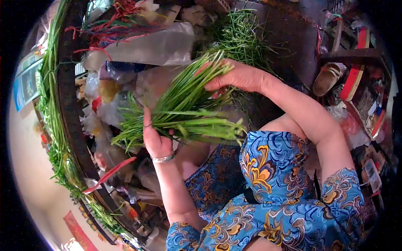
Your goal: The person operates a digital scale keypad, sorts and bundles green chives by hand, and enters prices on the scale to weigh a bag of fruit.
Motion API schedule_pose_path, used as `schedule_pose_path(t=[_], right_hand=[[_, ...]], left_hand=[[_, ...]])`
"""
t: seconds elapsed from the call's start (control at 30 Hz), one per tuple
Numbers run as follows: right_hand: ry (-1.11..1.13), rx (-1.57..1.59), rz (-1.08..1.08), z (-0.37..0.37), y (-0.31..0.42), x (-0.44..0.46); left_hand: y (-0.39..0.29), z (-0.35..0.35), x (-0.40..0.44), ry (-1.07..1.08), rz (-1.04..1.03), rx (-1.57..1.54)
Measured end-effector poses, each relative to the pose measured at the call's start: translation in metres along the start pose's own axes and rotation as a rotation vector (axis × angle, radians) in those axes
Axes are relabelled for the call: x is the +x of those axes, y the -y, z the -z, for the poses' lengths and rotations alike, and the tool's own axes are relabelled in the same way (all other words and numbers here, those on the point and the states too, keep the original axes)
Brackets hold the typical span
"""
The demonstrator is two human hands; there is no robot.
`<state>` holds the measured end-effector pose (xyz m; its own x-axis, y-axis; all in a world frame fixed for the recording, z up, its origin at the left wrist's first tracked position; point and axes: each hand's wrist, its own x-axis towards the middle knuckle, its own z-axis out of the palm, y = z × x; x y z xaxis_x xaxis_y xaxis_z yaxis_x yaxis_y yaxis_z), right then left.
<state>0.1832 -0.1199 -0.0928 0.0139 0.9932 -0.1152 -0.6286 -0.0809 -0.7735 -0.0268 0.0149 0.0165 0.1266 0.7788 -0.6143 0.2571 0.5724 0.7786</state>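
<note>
My left hand (157,140), with a silver bracelet at its wrist, is closed round a bunch of long green vegetable stalks (205,125); their leafy tips spread out to its left. My right hand (234,76) grips the pale cut ends of another part of the greens (180,94), which slants down toward the left hand. The two groups of stalks meet and cross near my left thumb. Most of the fingers of both hands are hidden behind the stalks. Beyond my right hand, a loose heap of green trimmings (243,37) lies on the dark floor.
A ledge (69,104) carrying a long row of greens (50,92) curves down the left side. Plastic bags (142,48) and red ties (121,21) lie behind the hands. A sandal (328,79) and a wooden frame (351,56) are at right.
</note>
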Motion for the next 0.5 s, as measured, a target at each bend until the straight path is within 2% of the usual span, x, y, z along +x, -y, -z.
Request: schedule_pose_path(t=[0.1, 0.17, 0.27, 0.3, 0.4, 0.5], right_hand=[[-0.012, 0.133, -0.074, 0.004, -0.01, 0.001], [-0.07, 0.082, -0.033, 0.003, -0.015, -0.002], [-0.071, 0.281, -0.195, 0.011, -0.01, -0.007], [-0.069, 0.28, -0.193, 0.012, -0.01, -0.009], [0.148, 0.506, -0.144, 0.016, -0.012, -0.013], [0.095, 0.486, -0.16, 0.02, -0.014, -0.013]], left_hand=[[-0.004, 0.0, 0.001, 0.116, 0.002, -0.02], [-0.003, 0.0, 0.001, 0.143, 0.02, -0.045], [-0.001, 0.0, 0.003, 0.045, 0.036, -0.022], [-0.001, -0.001, 0.001, 0.044, 0.034, -0.022], [-0.002, -0.003, 0.0, -0.06, 0.004, -0.024], [-0.003, 0.004, 0.002, -0.05, 0.005, -0.033]])
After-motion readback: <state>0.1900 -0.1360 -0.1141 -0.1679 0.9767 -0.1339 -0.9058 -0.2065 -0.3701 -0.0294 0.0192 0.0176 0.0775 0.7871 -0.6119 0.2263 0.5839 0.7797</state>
